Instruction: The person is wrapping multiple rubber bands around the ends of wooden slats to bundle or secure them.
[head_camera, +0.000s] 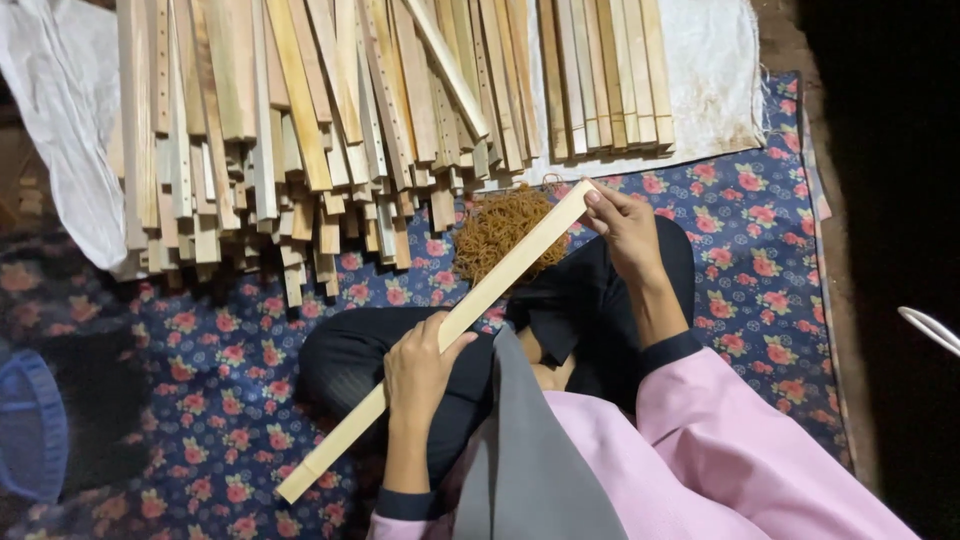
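Both hands hold one long pale wooden slat (450, 330) that runs on a slant across the person's lap. The left hand (418, 375) wraps its grip around the slat's lower half, thumb lying over the top face and fingers curled beneath. The right hand (628, 228) pinches the upper end, fingertips (594, 197) pressed on the slat's corner. The lower end juts out past the left knee, above the floor cloth.

The person sits cross-legged in dark trousers and a pink top with dark cuffs, on a dark blue cloth (760, 250) printed with pink flowers, spread over the floor. The room is dim, and the right edge falls into blackness.

Just beyond the knees lies a tangled heap of tan rubber bands (497, 232), partly hidden behind the slat. Further out, a big untidy pile of wooden slats (300, 130) lies fanned, some drilled with holes. A neater row of slats (605, 75) rests on a white sack (710, 70). White cloth (60, 110) lies at the left, and something blue (30, 425) sits at the lower left edge.
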